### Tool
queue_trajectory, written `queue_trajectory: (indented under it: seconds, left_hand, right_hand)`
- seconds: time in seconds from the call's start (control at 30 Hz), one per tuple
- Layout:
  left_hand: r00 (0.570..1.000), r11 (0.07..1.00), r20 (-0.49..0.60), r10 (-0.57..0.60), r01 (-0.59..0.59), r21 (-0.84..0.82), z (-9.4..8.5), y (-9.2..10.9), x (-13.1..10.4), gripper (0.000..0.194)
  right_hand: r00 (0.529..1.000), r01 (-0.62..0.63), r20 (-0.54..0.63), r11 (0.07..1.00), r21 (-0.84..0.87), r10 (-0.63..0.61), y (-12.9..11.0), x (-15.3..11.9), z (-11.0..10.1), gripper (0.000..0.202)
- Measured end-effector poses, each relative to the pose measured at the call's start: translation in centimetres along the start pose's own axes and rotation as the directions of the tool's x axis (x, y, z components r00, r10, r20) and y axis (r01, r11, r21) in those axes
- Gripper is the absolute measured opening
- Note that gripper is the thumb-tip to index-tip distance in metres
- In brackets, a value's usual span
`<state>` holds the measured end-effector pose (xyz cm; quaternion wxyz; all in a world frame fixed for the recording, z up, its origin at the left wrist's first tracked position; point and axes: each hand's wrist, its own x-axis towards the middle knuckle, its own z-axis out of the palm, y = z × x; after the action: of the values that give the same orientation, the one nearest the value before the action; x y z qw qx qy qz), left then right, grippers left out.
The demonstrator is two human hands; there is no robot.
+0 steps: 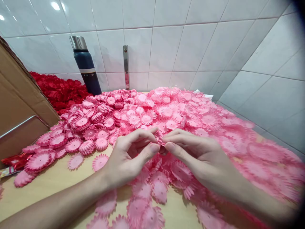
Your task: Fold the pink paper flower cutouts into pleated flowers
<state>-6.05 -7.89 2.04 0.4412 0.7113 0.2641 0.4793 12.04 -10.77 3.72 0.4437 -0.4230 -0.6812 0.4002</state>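
Both hands meet in the middle of the head view, above a heap of pink petal pieces (166, 109). My left hand (133, 152) is closed, thumb and fingers pinching a small pink flower piece (159, 137). From the other side my right hand (193, 149) pinches the same piece between thumb and fingertips. Most of it is hidden by the fingers. Below the hands lie loose flat pink petal discs (143, 208) with scalloped edges and a small centre hole. On the left, several are nested into cupped stacks (81, 122).
A dark blue bottle (88, 70) with a steel cap stands at the back left, beside a pile of red petal pieces (62, 89). A cardboard box (21, 86) is at the left edge, near a red wrapper (16, 160). White tiled walls (166, 47) bound the table (57, 190).
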Motion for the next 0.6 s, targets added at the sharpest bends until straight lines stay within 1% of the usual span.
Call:
queue_trajectory:
  seconds: [0.13, 0.23, 0.4, 0.5, 0.6]
  left_hand:
    - [1.000, 0.999, -0.001, -0.025, 0.025, 0.035, -0.13, 0.16, 0.15, 0.008]
    - [0.999, 0.999, -0.014, -0.034, 0.034, 0.026, -0.09, -0.02, 0.16, 0.005]
    - [0.999, 1.000, -0.040, -0.012, 0.012, -0.001, 0.15, -0.22, 0.12, 0.007]
    - [0.999, 0.998, -0.046, 0.017, -0.015, 0.054, 0.15, -0.25, 0.07, 0.006]
    - [0.998, 0.988, -0.051, 0.039, -0.031, 0.150, 0.03, -0.35, -0.02, 0.007]
  right_hand:
    - [0.999, 0.023, -0.031, 0.999, -0.030, -0.024, 0.12, 0.03, -0.13, 0.015]
    - [0.999, 0.011, -0.037, 0.999, -0.030, -0.012, 0.07, 0.12, -0.09, 0.015]
    - [0.998, 0.001, -0.056, 0.997, 0.074, 0.003, -0.05, 0.18, 0.31, 0.006]
    - [0.996, 0.008, -0.085, 0.994, 0.105, 0.001, 0.09, 0.12, 0.48, 0.014]
    - [0.995, 0.006, -0.098, 0.997, 0.071, 0.001, 0.28, 0.04, 0.48, 0.014]
